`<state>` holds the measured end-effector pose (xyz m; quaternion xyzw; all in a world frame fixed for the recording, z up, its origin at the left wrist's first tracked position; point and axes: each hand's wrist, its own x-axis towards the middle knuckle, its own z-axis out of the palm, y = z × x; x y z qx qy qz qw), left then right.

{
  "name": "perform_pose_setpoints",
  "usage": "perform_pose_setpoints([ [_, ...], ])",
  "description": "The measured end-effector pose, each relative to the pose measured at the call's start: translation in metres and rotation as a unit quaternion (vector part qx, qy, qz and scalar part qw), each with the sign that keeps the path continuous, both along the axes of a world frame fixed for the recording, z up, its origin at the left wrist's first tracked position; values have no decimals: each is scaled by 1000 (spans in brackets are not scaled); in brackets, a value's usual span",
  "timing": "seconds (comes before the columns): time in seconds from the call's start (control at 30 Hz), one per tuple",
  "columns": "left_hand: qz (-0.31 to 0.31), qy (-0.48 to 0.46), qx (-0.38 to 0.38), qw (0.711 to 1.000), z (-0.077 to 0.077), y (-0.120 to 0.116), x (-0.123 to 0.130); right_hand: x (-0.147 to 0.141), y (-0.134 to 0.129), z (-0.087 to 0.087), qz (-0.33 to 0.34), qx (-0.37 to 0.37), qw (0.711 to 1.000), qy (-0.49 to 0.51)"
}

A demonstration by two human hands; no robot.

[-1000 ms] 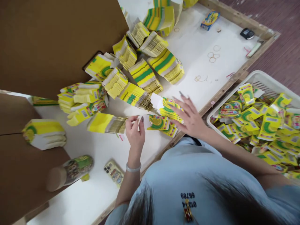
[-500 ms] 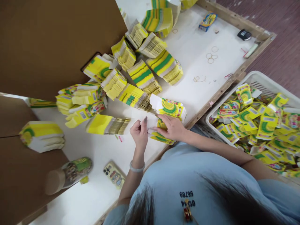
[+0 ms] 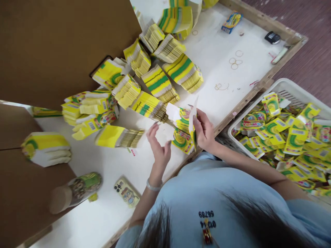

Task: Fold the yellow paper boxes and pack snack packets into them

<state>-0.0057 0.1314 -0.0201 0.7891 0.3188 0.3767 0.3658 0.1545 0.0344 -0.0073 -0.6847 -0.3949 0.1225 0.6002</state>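
My right hand (image 3: 204, 132) pinches a flat yellow carton (image 3: 192, 125) between thumb and fingers. The carton is tilted up nearly edge-on, its pale side towards my left hand. My left hand (image 3: 159, 146) is above the white table with fingers and thumb apart, holding nothing. Just left of the held carton lies a yellow-and-green carton (image 3: 181, 139) with fruit print. Behind it, another printed carton with a white flap (image 3: 172, 112) lies partly hidden. A fanned row of folded cartons (image 3: 147, 107) reaches close to these. A second row (image 3: 119, 137) lies left of my left hand.
More carton bundles (image 3: 157, 82) cover the table's back, beside a brown cardboard box (image 3: 64, 51). A phone (image 3: 127, 192) and a jar (image 3: 77, 191) are at the left. Rubber bands (image 3: 234, 63) lie right. A white basket (image 3: 234, 129) of cartons stands beyond the wooden edge.
My right hand has lifted a carton from the cartons at the table edge and tilted it up to the right. My left hand has opened from a curled pinch.
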Motion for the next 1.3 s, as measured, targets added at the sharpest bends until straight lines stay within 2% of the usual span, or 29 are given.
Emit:
perform_pose_setpoints([
  [0.07, -142, -37, -82, 986, 4, -20, 6, -7, -2, 6, 23, 20, 999, -25],
  [0.13, -255, -38, -154, 954, 9, -39, 12, -16, -5, 12, 50, 9, 997, -61],
  [0.2, -285, -21, -186, 940, 13, -53, 16, -22, -6, 15, 70, -24, 994, -79],
  [0.3, -258, -13, -208, 943, 13, -63, 17, -24, -8, 17, 72, -56, 991, -94],
  [0.43, -217, -16, -261, 940, 4, -64, 14, -22, -10, 11, 80, -72, 990, -92],
  [0.57, -127, -51, -310, 941, 1, -61, 13, -19, -13, 9, 97, -63, 992, -50],
  [0.67, -61, -45, -363, 929, 5, -58, 14, -19, -15, 9, 92, -74, 993, 29],
  [0.77, -51, -34, -394, 917, 10, -57, 16, -21, -19, 7, 75, -90, 984, 135],
  [0.87, -73, -28, -436, 897, 13, -60, 16, -23, -26, 0, 52, -85, 974, 202],
  [0.93, -69, -32, -461, 884, 11, -64, 14, -22, -33, -4, 26, -70, 981, 181],
  [1.0, -38, -58, -453, 889, 6, -71, 10, -19, -40, -7, 17, -49, 991, 126],
  [1.07, -3, -98, -416, 904, -1, -78, 5, -14, -46, -7, 51, -42, 993, 102],
  [1.13, 11, -114, -387, 915, -7, -84, -1, -9, -51, -5, 103, -56, 985, 124],
  [1.3, -72, -57, -404, 910, -5, -80, -10, -6, -59, -1, 202, -95, 963, 150],
])
